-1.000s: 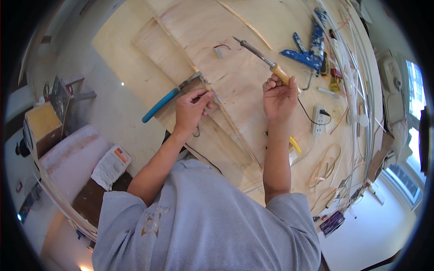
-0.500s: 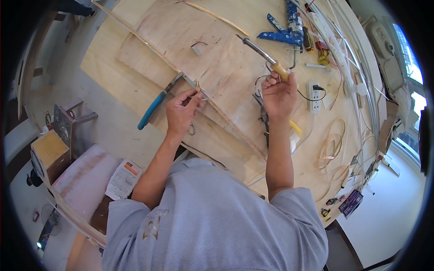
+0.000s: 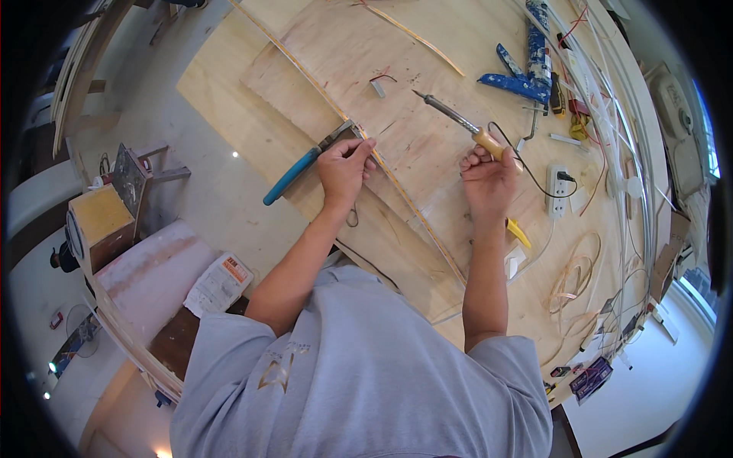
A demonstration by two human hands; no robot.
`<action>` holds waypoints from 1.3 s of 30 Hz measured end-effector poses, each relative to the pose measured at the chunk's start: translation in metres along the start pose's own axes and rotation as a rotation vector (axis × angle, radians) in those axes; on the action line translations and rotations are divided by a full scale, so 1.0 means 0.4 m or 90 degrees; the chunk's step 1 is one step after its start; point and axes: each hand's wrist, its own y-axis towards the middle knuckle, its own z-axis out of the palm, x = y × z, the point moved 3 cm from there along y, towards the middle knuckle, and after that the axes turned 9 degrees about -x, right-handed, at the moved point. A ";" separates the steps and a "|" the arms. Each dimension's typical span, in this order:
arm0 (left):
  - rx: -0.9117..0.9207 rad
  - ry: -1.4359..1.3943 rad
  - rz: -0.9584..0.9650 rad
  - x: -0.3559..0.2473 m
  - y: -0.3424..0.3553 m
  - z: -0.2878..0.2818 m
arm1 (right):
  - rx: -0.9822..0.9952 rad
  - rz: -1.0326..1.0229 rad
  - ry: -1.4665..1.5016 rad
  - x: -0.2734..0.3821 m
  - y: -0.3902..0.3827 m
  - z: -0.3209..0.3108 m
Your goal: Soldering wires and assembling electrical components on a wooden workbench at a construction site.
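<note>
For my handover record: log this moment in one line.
left hand: fingers pinched at long yellowish strip; right hand: holds wooden-handled soldering iron, tip off strip; blue-handled metal pliers: at strip, beside left hand

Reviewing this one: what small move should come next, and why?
Probably lower the soldering iron toward the strip: the right hand holds it with its tip apart from the strip, while the left hand pinches there beside the blue-handled pliers.
</note>
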 end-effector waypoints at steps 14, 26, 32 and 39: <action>-0.044 -0.058 0.025 0.010 -0.004 -0.001 | 0.020 0.035 -0.034 -0.052 0.027 -0.001; -0.035 -0.090 -0.033 0.003 0.002 0.000 | 0.000 0.045 -0.031 -0.053 0.035 -0.011; -0.040 -0.100 -0.020 0.011 0.006 0.000 | 0.001 0.052 -0.028 -0.054 0.036 -0.011; -0.033 -0.110 -0.028 0.018 0.011 -0.004 | 0.000 0.058 -0.037 -0.052 0.036 -0.006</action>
